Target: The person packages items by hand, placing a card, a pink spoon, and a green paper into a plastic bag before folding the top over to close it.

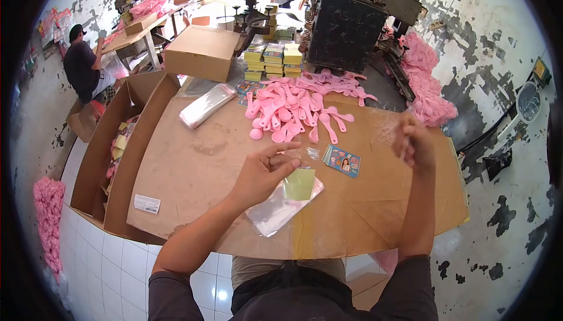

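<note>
My left hand (267,171) is over the near middle of the cardboard-covered table, thumb and fingers pinched on a clear plastic bag. A pale green card (301,185) shows in or behind that film, just below the fingertips. Beneath lies a stack of clear plastic bags (273,218). My right hand (412,143) is raised over the right side of the table, smeared by motion, with fingers partly curled; whether it holds anything I cannot make out. Between the hands lie a small stack of blue printed cards (343,161) and a pile of pink plastic spoons (287,110).
Another bundle of clear bags (206,105) lies at the left. An open carton (111,162) stands left of the table, a closed box (202,52) behind. Card stacks (274,57), a black machine (345,30) and more pink spoons (423,74) line the back. A person (85,63) sits far left.
</note>
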`<state>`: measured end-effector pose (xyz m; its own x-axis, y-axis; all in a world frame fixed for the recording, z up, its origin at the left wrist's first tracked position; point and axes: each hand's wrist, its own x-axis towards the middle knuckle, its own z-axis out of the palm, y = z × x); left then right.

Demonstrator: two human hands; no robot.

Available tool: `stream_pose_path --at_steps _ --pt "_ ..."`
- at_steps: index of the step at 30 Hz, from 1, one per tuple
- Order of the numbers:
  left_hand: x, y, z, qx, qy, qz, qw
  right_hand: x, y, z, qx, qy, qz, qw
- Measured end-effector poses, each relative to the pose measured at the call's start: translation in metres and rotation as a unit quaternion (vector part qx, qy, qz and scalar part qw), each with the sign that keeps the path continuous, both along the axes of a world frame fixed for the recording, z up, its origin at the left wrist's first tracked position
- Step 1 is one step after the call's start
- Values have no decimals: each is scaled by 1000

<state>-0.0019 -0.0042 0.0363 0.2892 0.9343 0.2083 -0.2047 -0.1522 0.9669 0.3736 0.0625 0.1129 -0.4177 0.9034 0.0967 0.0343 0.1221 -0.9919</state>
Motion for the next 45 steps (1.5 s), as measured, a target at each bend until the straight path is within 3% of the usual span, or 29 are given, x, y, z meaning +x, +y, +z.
stream_pose_path --at_steps 3,5,7,9,12,14,16,18,21,24,32,38,42,45 --pt "-3 3 0 -3 -29 1 1000 50 30 -25 40 -63 -157 985" --pt "-3 3 3 1 -33 11 999 60 29 -39 183 -264 -240 916" --pt "-4 6 1 -14 -31 18 999 66 17 -54 310 -446 -307 782" --pt "-2 8 -2 -18 -33 31 999 69 13 -62 417 -597 -346 592" --pt "-1 7 -6 -14 -31 43 999 3 -5 -35 428 -419 -259 758" --pt "1 7 -8 -10 -29 44 999 -48 -22 -28 270 -291 -144 906" --pt "3 6 -8 -16 -18 47 999 -89 -32 -32 221 -203 -4 954" --pt "3 6 -9 -22 -10 46 999 -124 -40 -38 218 -135 47 966" --pt "3 5 -12 -27 -19 37 999 -146 -33 -57 102 -44 78 991" --pt "3 6 -9 -12 -36 28 999 -147 -25 -58 63 -10 96 993" --pt "2 5 -15 -7 47 35 998 -138 -21 -71 39 5 57 998" --pt "3 6 -10 -11 30 31 999 -133 -20 -71 6 17 53 998" --pt "-4 7 -14 49 73 15 996 -131 -19 -71 3 59 75 995" --pt "-9 9 -15 66 88 -6 994 -127 -18 -71 46 26 75 996"
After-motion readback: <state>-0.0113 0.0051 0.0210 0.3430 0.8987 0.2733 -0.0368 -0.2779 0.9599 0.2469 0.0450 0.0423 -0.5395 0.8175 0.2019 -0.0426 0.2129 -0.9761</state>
